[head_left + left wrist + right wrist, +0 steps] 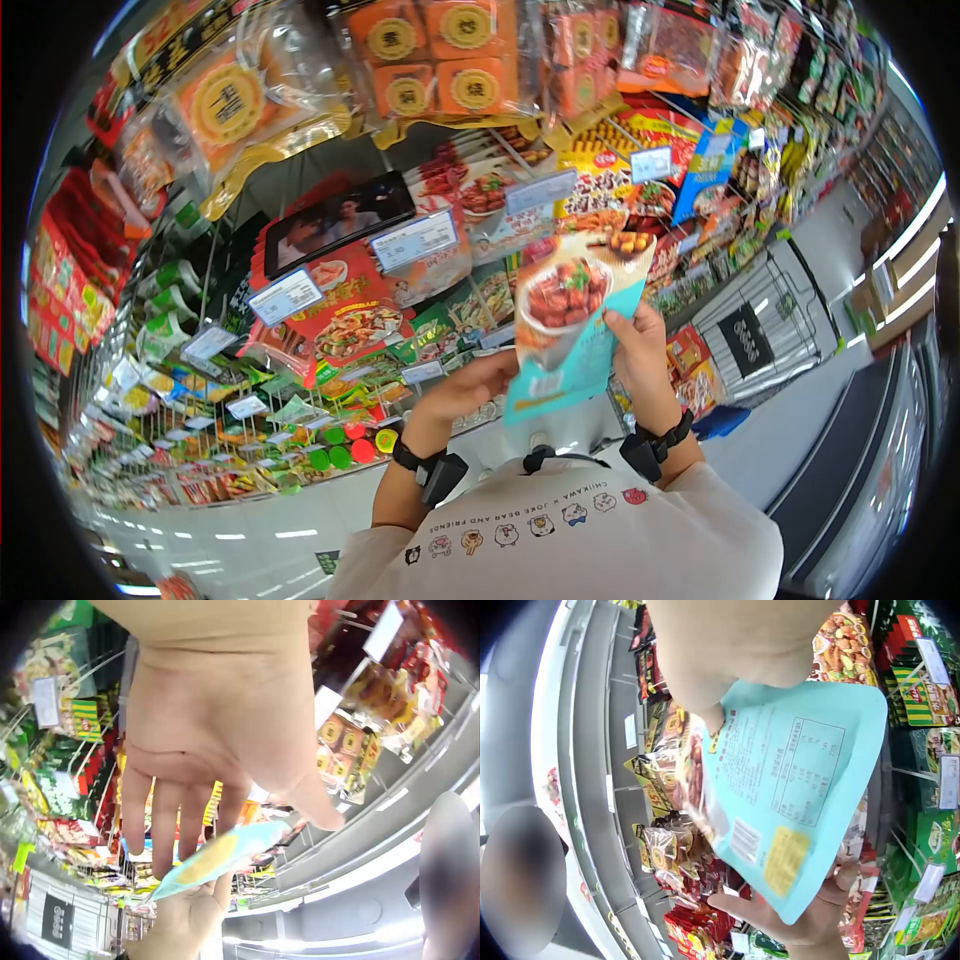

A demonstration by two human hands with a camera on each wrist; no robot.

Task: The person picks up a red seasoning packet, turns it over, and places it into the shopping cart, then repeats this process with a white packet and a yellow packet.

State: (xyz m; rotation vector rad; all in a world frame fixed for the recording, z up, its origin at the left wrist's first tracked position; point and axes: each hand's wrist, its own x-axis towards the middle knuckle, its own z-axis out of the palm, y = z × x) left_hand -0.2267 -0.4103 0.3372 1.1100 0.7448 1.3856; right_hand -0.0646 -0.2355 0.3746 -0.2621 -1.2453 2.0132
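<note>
A turquoise seasoning pouch (563,330) with a bowl of red braised meat on it is held up in front of the chest. My right hand (640,358) pinches its right edge, thumb on the face. In the right wrist view the pouch (787,780) shows its printed back, with a table of text, a barcode and a yellow panel; the right hand (739,645) holds it from above. My left hand (468,388) is at the pouch's lower left edge. Its fingers reach out fairly straight beside the pouch in the left wrist view, where the left hand (217,727) shows its palm.
Shelf racks of hanging packets stand ahead, with price tags (413,240) on the hooks. A dark screen (340,225) is mounted among red packets. Large orange-labelled bags (225,100) hang above. A wire basket rack (770,330) with a black sign stands at the right.
</note>
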